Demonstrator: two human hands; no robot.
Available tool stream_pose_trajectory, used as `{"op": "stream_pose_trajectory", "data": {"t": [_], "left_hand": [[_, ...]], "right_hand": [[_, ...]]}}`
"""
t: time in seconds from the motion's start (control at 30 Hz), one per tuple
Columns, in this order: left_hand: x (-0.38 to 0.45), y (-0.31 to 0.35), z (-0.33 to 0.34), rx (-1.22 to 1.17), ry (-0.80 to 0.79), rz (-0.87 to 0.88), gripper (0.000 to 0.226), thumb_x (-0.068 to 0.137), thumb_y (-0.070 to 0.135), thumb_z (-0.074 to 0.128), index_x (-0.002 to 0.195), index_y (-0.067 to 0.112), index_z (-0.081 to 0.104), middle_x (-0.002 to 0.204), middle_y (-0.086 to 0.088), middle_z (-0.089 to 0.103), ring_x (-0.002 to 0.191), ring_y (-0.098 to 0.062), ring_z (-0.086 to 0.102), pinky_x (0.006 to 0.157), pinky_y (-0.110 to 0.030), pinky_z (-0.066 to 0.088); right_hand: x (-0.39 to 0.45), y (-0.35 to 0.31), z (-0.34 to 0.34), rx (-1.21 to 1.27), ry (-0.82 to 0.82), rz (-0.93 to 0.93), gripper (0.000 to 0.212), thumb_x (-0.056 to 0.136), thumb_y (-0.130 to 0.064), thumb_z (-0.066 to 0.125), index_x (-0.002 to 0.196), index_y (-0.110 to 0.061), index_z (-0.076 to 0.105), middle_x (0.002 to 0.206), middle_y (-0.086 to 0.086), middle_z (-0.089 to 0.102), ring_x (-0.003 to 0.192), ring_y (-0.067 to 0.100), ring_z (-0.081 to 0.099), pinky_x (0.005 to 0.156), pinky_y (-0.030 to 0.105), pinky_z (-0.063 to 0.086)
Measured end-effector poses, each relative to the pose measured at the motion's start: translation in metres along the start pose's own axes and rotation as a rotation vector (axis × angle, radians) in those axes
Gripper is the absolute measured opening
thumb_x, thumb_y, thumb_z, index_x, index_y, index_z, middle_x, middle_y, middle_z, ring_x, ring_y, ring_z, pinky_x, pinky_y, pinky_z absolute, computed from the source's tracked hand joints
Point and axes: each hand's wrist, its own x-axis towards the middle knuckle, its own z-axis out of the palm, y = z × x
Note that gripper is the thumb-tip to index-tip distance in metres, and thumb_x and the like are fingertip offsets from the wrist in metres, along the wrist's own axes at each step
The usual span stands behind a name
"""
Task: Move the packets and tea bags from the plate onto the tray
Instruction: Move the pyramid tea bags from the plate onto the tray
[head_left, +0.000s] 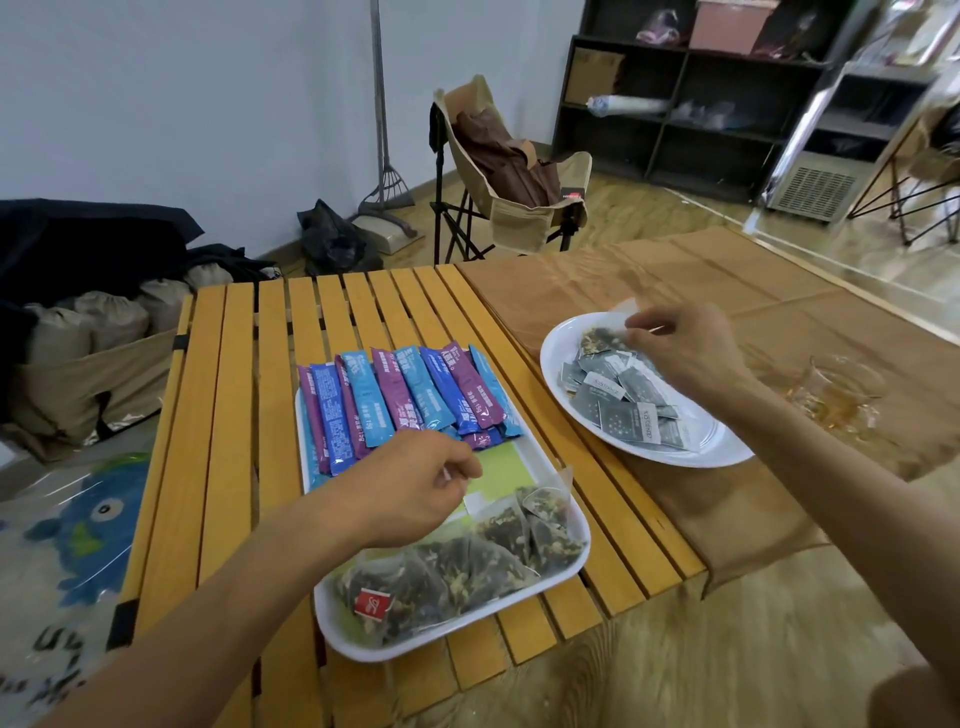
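Note:
A white rectangular tray (581, 558) sits on the slatted wooden table. Blue and purple stick packets (405, 400) lie in a row across its far half, and several clear pyramid tea bags (467, 566) fill its near half. My left hand (415, 491) hovers over the tray's middle, fingers pinched together near a tea bag's string and tag. To the right, a white oval plate (717, 452) holds several grey packets (623, 405) and a clear tea bag (605, 338) at its far end. My right hand (685, 348) pinches that tea bag's top corner.
A glass cup (841, 395) with amber liquid stands right of the plate on a brown cloth (597, 291). A folding chair (514, 176) stands beyond the table, with bags on the floor to the left and dark shelves at the back right.

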Motion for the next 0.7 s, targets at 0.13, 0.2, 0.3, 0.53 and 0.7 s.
{"op": "stream_pose_trajectory", "data": {"t": [0.13, 0.2, 0.3, 0.53, 0.7], "left_hand": [[0.007, 0.006, 0.002, -0.008, 0.049, -0.02, 0.027, 0.098, 0.018, 0.05, 0.118, 0.018, 0.068, 0.104, 0.007, 0.065, 0.091, -0.005, 0.058, 0.074, -0.014, 0.041], [0.006, 0.003, 0.002, -0.049, 0.087, -0.054, 0.023, 0.097, 0.015, 0.052, 0.113, 0.015, 0.07, 0.094, 0.008, 0.063, 0.084, -0.004, 0.057, 0.069, -0.013, 0.04], [0.004, -0.001, 0.003, -0.136, 0.123, -0.109, 0.016, 0.095, 0.017, 0.06, 0.107, 0.015, 0.07, 0.089, 0.007, 0.065, 0.081, -0.002, 0.061, 0.07, -0.014, 0.045], [0.013, 0.006, 0.013, -0.141, 0.098, -0.099, 0.006, 0.089, 0.014, 0.063, 0.095, 0.014, 0.066, 0.086, -0.004, 0.07, 0.082, -0.014, 0.068, 0.079, -0.042, 0.057], [0.018, 0.006, 0.019, -0.2, 0.078, -0.107, 0.026, 0.093, 0.007, 0.053, 0.115, 0.011, 0.067, 0.1, -0.003, 0.07, 0.091, -0.013, 0.067, 0.083, -0.03, 0.056]], "right_hand": [[-0.047, -0.038, 0.024, -0.001, -0.242, -0.187, 0.007, 0.083, -0.013, 0.074, 0.084, -0.019, 0.077, 0.074, -0.013, 0.07, 0.065, -0.006, 0.062, 0.058, 0.006, 0.044], [-0.065, -0.044, 0.039, -0.032, -0.376, -0.262, 0.014, 0.082, -0.009, 0.073, 0.081, -0.023, 0.076, 0.076, -0.013, 0.072, 0.073, -0.004, 0.065, 0.064, 0.007, 0.046], [-0.076, -0.042, 0.052, -0.037, -0.511, -0.308, 0.018, 0.084, -0.008, 0.07, 0.08, -0.024, 0.075, 0.077, -0.013, 0.072, 0.077, -0.001, 0.066, 0.064, 0.008, 0.047], [-0.082, -0.036, 0.062, -0.065, -0.562, -0.33, 0.012, 0.086, -0.011, 0.069, 0.09, -0.019, 0.077, 0.084, -0.012, 0.073, 0.081, 0.001, 0.067, 0.064, 0.008, 0.047], [-0.073, -0.033, 0.057, -0.141, -0.547, -0.365, 0.017, 0.086, -0.007, 0.066, 0.088, -0.02, 0.076, 0.086, -0.013, 0.073, 0.083, 0.001, 0.066, 0.069, 0.008, 0.048]]}}
